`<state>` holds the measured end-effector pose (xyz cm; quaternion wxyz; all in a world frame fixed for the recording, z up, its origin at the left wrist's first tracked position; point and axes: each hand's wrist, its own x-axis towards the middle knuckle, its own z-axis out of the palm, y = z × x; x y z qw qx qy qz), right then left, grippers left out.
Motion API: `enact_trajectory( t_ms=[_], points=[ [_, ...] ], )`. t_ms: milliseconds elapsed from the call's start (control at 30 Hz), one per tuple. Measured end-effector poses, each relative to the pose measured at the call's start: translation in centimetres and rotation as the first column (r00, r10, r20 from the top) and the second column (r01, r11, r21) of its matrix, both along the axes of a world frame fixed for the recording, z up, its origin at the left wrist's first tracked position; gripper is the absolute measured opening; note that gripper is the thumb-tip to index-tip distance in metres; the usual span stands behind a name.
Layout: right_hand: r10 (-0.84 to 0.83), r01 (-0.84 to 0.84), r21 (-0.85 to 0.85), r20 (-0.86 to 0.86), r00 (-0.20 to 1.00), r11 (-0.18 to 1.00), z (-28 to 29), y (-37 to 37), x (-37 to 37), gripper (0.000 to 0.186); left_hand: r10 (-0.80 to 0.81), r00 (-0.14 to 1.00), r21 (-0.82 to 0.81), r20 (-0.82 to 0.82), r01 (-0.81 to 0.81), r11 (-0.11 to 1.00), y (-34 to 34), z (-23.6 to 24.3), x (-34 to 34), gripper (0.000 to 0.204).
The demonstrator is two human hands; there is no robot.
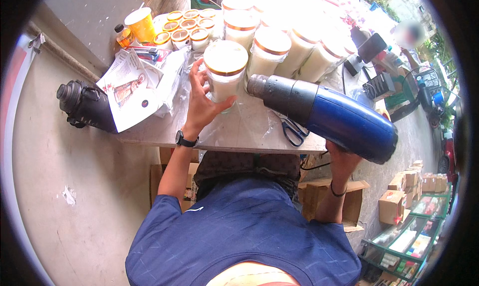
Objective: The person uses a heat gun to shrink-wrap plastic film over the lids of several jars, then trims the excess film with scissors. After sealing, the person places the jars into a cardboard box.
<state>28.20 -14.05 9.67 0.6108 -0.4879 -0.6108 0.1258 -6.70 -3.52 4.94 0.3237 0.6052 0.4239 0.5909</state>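
My left hand is curled around a tall, whitish jar with a gold-rimmed white top, fingers on its left side and thumb across the front. In my right hand is a blue and black heat gun, gripped by its handle, which the body partly hides. Its nozzle points left, a short way from the jar. Below the barrel lies a pair of dark-handled scissors on the table. Behind the held jar stand several similar tall jars, some with clear film around them.
Several small gold-rimmed jars stand at the back left near a yellow cup and a small amber bottle. Printed paper and a black flask sit at the left edge. Cardboard boxes and a green rack are at right.
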Motion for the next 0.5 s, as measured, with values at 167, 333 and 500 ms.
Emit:
enact_trajectory(
  t_ms=[167,333,500],
  points=[
    [0.015,-0.015,-0.144,0.004,1.000,0.990,1.4,1.2,-2.0,0.056,0.088,0.983,0.096,-0.163,-0.073,0.993,-0.3,0.2,0.1,0.122],
    [-0.051,0.048,-0.156,-0.014,0.999,0.987,0.6,2.1,-1.6,0.046,0.001,0.993,-0.015,-0.117,-0.003,1.000,0.0,-0.2,-0.8,0.119],
    [-0.131,0.143,-0.100,0.114,0.985,0.985,0.3,2.3,-1.6,0.035,-0.028,0.996,-0.021,-0.088,0.027,0.999,-0.1,0.0,-0.7,0.114]
  ],
)
